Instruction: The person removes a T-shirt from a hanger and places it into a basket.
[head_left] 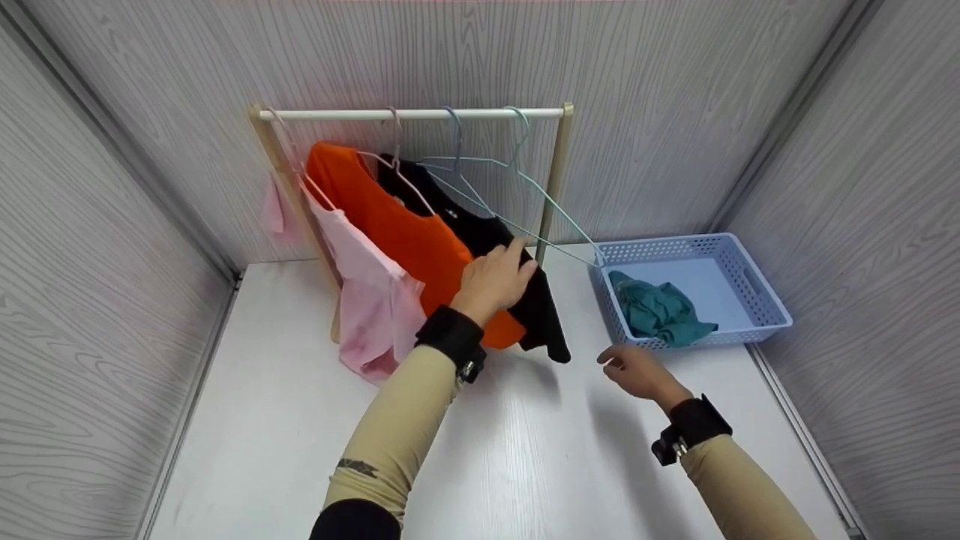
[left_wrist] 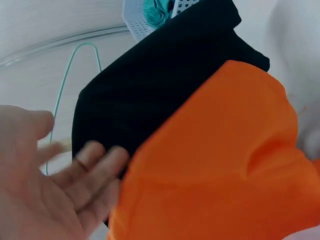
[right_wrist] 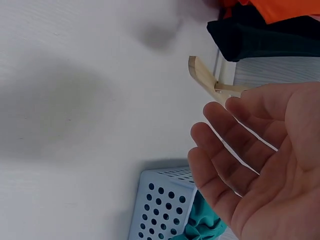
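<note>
My left hand (head_left: pixel 504 270) reaches up to a black shirt (head_left: pixel 487 229) hanging on the rack (head_left: pixel 411 115), fingers straight and resting against its cloth. In the left wrist view the flat fingers (left_wrist: pixel 95 162) lie beside the black shirt (left_wrist: pixel 150 85) and the orange shirt (left_wrist: pixel 220 165). My right hand (head_left: pixel 626 367) hovers over the table in front of the basket (head_left: pixel 757 289), holding nothing. Its palm (right_wrist: pixel 272 165) is open with relaxed fingers in the right wrist view.
A pink garment (head_left: pixel 371 296) and an orange shirt (head_left: pixel 405 232) hang left of the black one. Two bare wire hangers (head_left: pixel 517 176) hang at the rod's right end. A teal garment (head_left: pixel 656 311) lies in the light blue basket. Grey walls close in the white table (head_left: pixel 300 420).
</note>
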